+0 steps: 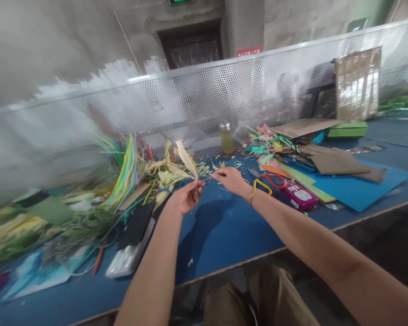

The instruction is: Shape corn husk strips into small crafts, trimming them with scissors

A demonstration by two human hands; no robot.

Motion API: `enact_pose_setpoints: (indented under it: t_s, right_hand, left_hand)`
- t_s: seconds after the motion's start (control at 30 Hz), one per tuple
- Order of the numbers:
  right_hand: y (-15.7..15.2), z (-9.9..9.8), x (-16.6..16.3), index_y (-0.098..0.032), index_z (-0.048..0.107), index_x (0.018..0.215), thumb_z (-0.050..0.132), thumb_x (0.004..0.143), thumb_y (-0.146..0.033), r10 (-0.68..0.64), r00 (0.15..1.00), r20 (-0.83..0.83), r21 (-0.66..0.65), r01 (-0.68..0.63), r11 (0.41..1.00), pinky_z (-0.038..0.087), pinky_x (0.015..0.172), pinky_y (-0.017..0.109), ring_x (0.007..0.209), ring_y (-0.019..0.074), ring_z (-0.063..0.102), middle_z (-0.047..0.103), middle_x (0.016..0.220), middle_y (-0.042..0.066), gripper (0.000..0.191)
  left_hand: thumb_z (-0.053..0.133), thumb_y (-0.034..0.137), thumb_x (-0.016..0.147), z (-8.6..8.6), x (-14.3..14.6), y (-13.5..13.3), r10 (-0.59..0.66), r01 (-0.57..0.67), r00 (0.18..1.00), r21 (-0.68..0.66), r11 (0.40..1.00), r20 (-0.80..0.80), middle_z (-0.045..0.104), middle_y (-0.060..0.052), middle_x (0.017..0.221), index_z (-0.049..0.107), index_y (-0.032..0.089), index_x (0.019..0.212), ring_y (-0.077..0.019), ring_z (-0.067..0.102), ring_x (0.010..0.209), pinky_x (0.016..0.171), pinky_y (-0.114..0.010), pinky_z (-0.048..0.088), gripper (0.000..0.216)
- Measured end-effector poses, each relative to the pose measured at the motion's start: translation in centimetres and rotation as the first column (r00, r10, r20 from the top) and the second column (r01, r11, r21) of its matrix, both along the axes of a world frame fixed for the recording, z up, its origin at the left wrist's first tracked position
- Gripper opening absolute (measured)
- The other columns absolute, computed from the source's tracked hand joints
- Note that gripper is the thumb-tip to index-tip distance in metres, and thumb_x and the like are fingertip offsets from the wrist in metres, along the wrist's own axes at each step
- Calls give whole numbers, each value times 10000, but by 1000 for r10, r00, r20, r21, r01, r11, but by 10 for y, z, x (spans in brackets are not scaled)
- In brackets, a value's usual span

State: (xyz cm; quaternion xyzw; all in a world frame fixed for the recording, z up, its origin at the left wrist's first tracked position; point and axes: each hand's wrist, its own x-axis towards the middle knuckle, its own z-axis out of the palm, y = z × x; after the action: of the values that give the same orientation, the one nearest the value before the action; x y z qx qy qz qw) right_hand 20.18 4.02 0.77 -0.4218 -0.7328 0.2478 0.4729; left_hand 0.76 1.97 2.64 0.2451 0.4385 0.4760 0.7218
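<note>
My left hand (189, 197) is closed in a pinch around the base of a pale dried husk leaf (187, 159), whose long blade points up and to the left. To its right, my right hand (231, 179) has its fingers pressed together; a thin strand seems to run between the two hands, but it is too fine to name. Both hands are just above the blue tabletop (221, 231). Behind the left hand lies a pile of pale husk pieces (170, 176). Scissors (274, 180) with red handles rest right of my right hand.
Colourful stems (125, 172) and dried plants (85, 226) crowd the left, beside a black phone-like slab (136, 224). A glass bottle (226, 138) stands at the back. On the right are a purple case (299, 195), blue card (357, 190) and brown cardboard (340, 160). A perforated metal panel (197, 97) runs behind.
</note>
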Motion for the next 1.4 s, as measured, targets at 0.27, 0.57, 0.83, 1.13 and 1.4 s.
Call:
enact_pose_setpoints:
  t_s: [0.27,0.57,0.83,1.13,1.4]
  right_hand:
    - [1,5,9,-188,736,788,540,851,-311,-75,993,88,58,70,996,388,648,238,701,143,579,705,800,28,240]
    - [-8,8,-1,-180,736,795,542,843,-271,-69,978,195,121,46,992,369,647,241,723,145,573,698,794,33,220]
    - [-7,6,-3,-178,728,802,549,846,-258,-83,984,154,149,60,987,357,615,228,680,126,568,703,776,20,200]
    - [-4,6,0,-165,719,768,545,851,-276,-120,981,154,171,93,981,320,580,227,624,114,521,656,680,15,222]
    - [-4,7,1,-166,719,765,535,852,-273,-149,977,153,173,121,977,301,573,229,604,109,492,643,666,10,231]
  left_hand:
    - [575,122,845,0,-2,3,112,-103,990,97,990,-83,711,-56,752,659,103,812,-67,612,488,369,-109,428,92]
    - [602,133,826,-7,15,0,-9,18,993,75,997,-116,701,-61,745,662,103,781,-43,572,442,347,-95,397,81]
    - [617,165,828,-10,15,1,-113,119,988,62,991,-102,662,-16,651,666,114,849,-61,602,483,381,-106,444,74]
    - [618,185,831,-7,16,-1,-144,147,984,20,989,-110,619,-4,597,669,103,868,-59,582,478,397,-115,448,103]
    - [632,191,819,-8,14,-1,-157,161,980,20,987,-121,610,1,610,673,107,890,-55,574,493,402,-116,437,117]
